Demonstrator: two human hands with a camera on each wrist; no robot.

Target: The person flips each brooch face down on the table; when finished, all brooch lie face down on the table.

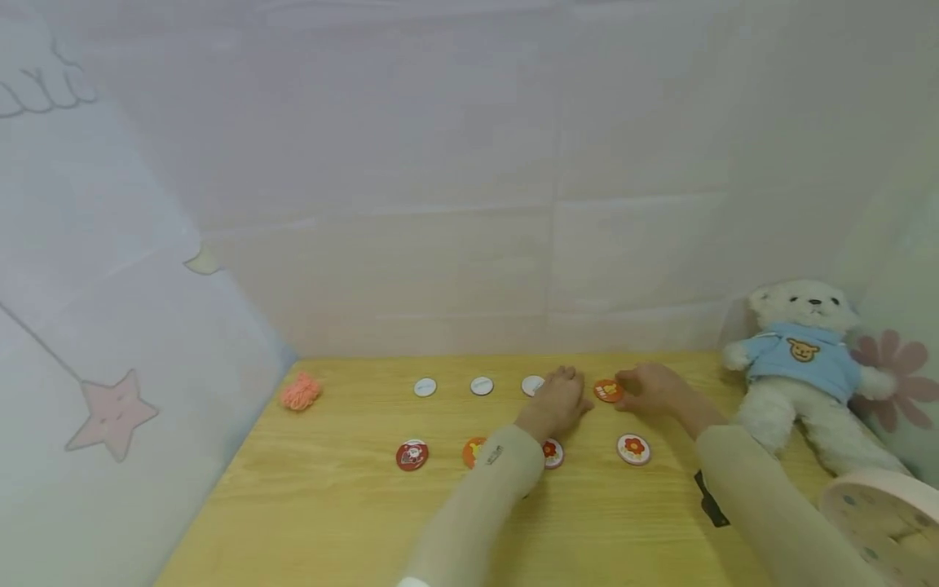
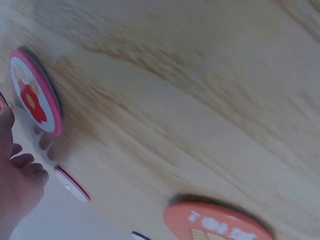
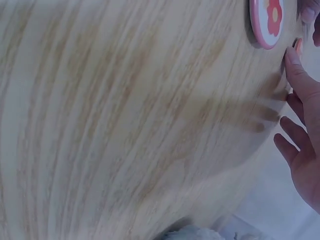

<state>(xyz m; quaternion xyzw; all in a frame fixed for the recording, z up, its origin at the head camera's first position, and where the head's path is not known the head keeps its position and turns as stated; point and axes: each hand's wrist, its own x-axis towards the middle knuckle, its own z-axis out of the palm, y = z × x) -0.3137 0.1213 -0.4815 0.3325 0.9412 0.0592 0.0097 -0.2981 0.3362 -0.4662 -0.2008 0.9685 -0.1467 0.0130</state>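
Observation:
In the head view, a round orange badge (image 1: 608,390) lies flat on the wooden table between both hands. My right hand (image 1: 655,390) is at its right edge, thumb and fingers spread around that side; the right wrist view shows a fingertip (image 3: 293,56) beside the badge. To the badge's left, my left hand (image 1: 556,401) hovers low or rests on the table, which I cannot tell, its fingers loosely bent. It partly covers a white round piece (image 1: 531,384). Nearer me are two flower badges (image 1: 634,449), another orange badge (image 1: 473,451) partly behind the left sleeve, and a red badge (image 1: 412,455).
Two more white round pieces, one (image 1: 482,386) beside the other (image 1: 425,387), lie along the back. A pink yarn bundle (image 1: 301,392) sits at the back left. At right are a white teddy bear (image 1: 803,367), a round clock (image 1: 883,522) and a black object (image 1: 710,499).

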